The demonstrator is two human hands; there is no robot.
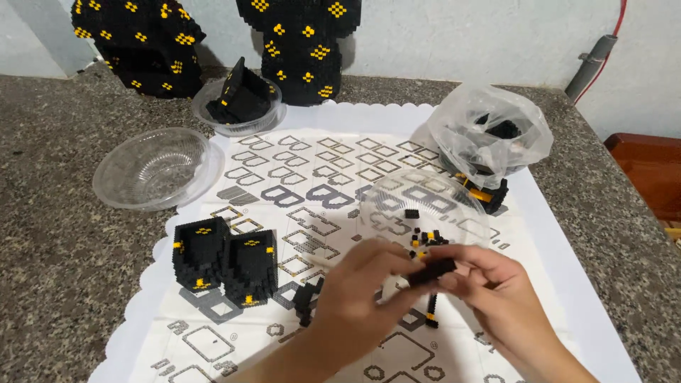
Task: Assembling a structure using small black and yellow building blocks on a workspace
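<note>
Black brick assembly (430, 270), small, being pinched between both hands near the front edge of the printed sheet (340, 177); left hand (358, 301) closing fingers on its left end, right hand (496, 294) clamping the right end. Lying just beneath: short black strip with yellow tip (430, 311). Sitting finished toward the sheet's left edge: two black blocks (225, 262). Holding loose pieces beyond the hands: clear bowl (425, 213), so more apparently left to attach. Standing off the sheet's far edge: large black-and-yellow sections (301, 42).
</note>
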